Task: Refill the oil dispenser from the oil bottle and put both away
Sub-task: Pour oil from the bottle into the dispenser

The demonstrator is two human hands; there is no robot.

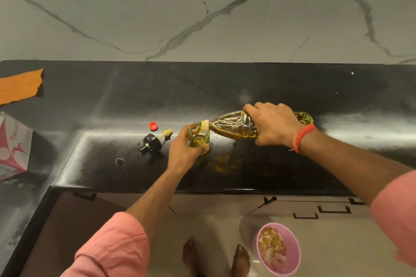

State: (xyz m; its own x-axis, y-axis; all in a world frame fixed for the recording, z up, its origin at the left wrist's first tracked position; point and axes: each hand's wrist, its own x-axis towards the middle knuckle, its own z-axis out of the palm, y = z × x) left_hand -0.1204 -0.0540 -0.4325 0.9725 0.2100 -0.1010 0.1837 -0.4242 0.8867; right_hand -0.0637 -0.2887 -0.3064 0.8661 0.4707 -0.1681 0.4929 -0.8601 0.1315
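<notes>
Head view showed the right hand [273,125] wrapped around the tilted oil bottle [234,127], its neck over the oil dispenser [199,138] on the counter [292,87], which the left hand [183,149] gripped for steadiness (oil was flowing).

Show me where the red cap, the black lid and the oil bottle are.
red cap [153,125], head view, its open top
black lid [150,143], head view, its round body
oil bottle [231,125], head view, its tilted shoulder

Oil bottle [234,125] tipped sideways, uncapped, mouth over upright open glass dispenser [199,139] w/ oil.
</notes>
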